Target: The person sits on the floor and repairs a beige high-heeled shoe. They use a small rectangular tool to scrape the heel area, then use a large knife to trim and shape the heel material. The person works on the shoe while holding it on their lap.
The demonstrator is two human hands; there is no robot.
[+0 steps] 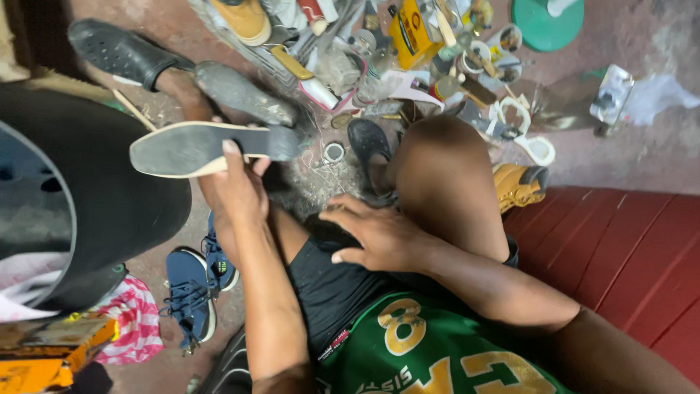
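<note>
My left hand (237,191) is shut on a flat shoe (197,148), held sole-up; the sole is dark grey with a cream edge and the toe points left. My right hand (375,235) rests with fingers spread on my black shorts (332,288) at the thigh and holds nothing. A second flat shoe (240,91) of the same kind lies sole-up on the ground just beyond the held one. My bent knee (445,164) rises to the right of both hands.
A large black tub (95,197) stands at the left. Blue sneakers (193,288) lie under my left arm, a black clog (120,51) far left. Tools, a yellow can (408,33), a green lid (547,22) and a tan boot (518,186) crowd the ground ahead. Red boards (620,248) lie at the right.
</note>
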